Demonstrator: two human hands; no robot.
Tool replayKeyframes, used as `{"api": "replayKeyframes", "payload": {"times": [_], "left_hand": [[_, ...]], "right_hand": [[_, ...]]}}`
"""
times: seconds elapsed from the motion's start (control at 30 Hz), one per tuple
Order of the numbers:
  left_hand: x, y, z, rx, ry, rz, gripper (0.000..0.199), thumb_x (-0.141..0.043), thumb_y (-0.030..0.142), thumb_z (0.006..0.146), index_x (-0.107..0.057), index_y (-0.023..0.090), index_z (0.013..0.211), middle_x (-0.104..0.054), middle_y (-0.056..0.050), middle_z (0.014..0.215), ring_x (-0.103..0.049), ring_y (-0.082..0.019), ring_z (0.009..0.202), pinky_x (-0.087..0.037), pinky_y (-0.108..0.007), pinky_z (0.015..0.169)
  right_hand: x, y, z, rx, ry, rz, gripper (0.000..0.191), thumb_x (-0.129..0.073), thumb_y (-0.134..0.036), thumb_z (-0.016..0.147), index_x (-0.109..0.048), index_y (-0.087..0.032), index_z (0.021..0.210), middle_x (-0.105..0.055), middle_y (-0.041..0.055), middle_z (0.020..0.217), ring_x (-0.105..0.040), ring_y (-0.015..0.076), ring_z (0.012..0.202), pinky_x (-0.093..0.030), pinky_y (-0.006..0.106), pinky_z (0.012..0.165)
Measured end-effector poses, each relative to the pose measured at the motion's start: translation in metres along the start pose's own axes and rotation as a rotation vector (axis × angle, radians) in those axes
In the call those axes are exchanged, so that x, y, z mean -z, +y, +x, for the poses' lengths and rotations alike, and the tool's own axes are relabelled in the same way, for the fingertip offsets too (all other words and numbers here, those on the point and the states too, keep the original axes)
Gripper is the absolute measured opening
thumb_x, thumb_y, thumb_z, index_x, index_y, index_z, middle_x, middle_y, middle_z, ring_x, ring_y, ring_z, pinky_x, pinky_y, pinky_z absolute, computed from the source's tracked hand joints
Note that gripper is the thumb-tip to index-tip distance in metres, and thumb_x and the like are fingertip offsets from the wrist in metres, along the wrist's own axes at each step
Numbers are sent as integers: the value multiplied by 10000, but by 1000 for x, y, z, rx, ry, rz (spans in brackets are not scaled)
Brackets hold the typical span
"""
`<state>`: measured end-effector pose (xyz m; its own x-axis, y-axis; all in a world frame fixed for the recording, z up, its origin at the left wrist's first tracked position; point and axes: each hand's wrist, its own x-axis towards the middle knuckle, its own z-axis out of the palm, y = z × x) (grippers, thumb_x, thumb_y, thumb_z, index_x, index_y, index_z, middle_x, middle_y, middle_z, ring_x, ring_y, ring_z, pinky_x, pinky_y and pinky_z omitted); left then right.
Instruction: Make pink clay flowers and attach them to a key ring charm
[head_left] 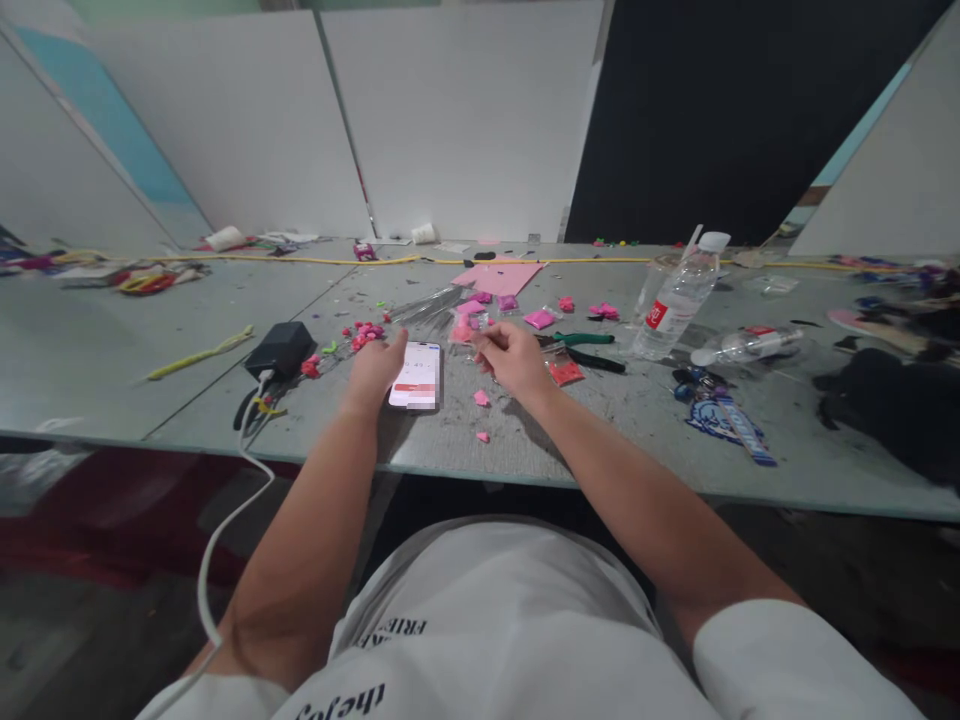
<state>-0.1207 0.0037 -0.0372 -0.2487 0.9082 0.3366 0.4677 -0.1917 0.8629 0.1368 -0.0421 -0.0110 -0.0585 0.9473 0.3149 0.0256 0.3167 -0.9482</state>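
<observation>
My left hand (pixel 377 374) is at the left edge of a lit phone (pixel 417 376) lying on the table, its thumb raised and apart from the fingers. My right hand (pixel 513 360) is pinched beside a small clear bag of pink pieces (pixel 463 325); what sits between its fingertips is too small to make out. Two pink scraps (pixel 481 398) lie below my right hand. Green-handled pliers (pixel 585 340) and a bag of red-orange pieces (pixel 565 373) are just right of it. Pink clumps (pixel 367 334) lie beyond my left hand.
A black charger block (pixel 280 350) with a white cable stands at the left. At the right are an upright bottle (pixel 679 300), a bottle on its side (pixel 750 345) and a keychain (pixel 727 422). A yellow cord (pixel 600 262) crosses the back.
</observation>
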Motion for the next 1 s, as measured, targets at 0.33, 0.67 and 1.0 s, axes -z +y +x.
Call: {"api": "replayKeyframes", "payload": {"times": [0.33,0.67,1.0], "left_hand": [[-4,35,-17,-46,163,228,336,-655,477,880,-583,251,641,-696,-108,725,-702,-356,927,-498,-438,894],[-70,141,-72,-548,-409,44,234,-629,334,959,-698,188,789,-703,-20,724,-577,-156,649,-367,-304,612],[-97,120,-54,-559,-455,-30,289,-582,308,985,-608,184,726,-595,12,629,-502,-123,603,-338,-276,602]], "right_hand": [[29,-38,7,-22,33,124,176,-801,-325,890,-717,-191,968,-814,66,900,-784,190,791,-602,274,603],[87,-43,31,112,81,53,507,-947,-608,742,-656,-214,875,-779,29,782,-729,151,668,-532,230,511],[94,-7,27,-33,121,82,466,-959,-532,672,-719,-220,919,-798,39,852,-746,179,733,-582,275,593]]}}
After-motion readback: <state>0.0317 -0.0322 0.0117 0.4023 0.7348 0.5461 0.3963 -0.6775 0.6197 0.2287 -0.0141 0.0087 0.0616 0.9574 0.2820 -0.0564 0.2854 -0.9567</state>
